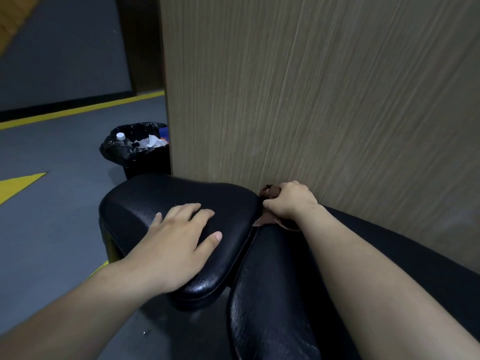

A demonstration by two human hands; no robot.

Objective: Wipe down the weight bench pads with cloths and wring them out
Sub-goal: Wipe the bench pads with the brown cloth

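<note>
While the left hand [181, 235] lies open and flat, palm down with fingers spread, on the black seat pad [145, 203], the right hand [288, 201] is closed around a bunched brown cloth [268, 191], pressing it into the gap where the seat pad meets the long back pad [272, 294]. Bits of the cloth poke out above the knuckles and below the thumb (most of it is hidden inside the fist). Under the right forearm the back pad runs toward the camera, its vinyl glossy and creased. Just beyond the right hand rises a wood-grain panel [324, 100]. Past the left hand, beyond the seat pad's far edge, stands a black-lined trash bin [145, 162] holding a bottle and crumpled paper, on grey floor [52, 157] with yellow markings.
</note>
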